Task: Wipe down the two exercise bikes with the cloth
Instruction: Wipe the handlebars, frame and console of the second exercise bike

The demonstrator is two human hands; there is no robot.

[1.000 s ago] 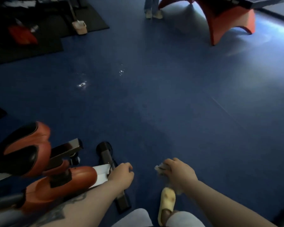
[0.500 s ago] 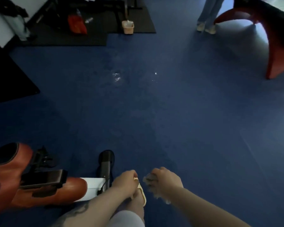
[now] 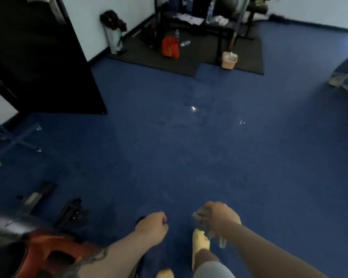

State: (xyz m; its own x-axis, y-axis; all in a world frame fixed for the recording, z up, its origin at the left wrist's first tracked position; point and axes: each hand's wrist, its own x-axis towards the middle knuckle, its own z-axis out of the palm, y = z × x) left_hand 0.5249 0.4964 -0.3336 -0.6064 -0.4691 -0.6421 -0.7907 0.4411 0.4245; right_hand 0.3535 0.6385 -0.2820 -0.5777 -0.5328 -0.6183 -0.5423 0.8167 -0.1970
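exercise bike (image 3: 48,251) left of left hand (image 3: 152,227) | cloth (image 3: 204,219) in right hand (image 3: 222,217) (just beside)

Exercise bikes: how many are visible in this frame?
1 clearly: the orange-and-black exercise bike at bottom left, beside the left hand. The right hand holds the cloth. A second bike may be out of frame.

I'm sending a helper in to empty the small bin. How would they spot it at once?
Look to the black floor mat at the far wall, under the dark bench frame. The small beige plastic bin stands on the mat's front edge, right of the red bag; it is the only pale, open-topped tub there.
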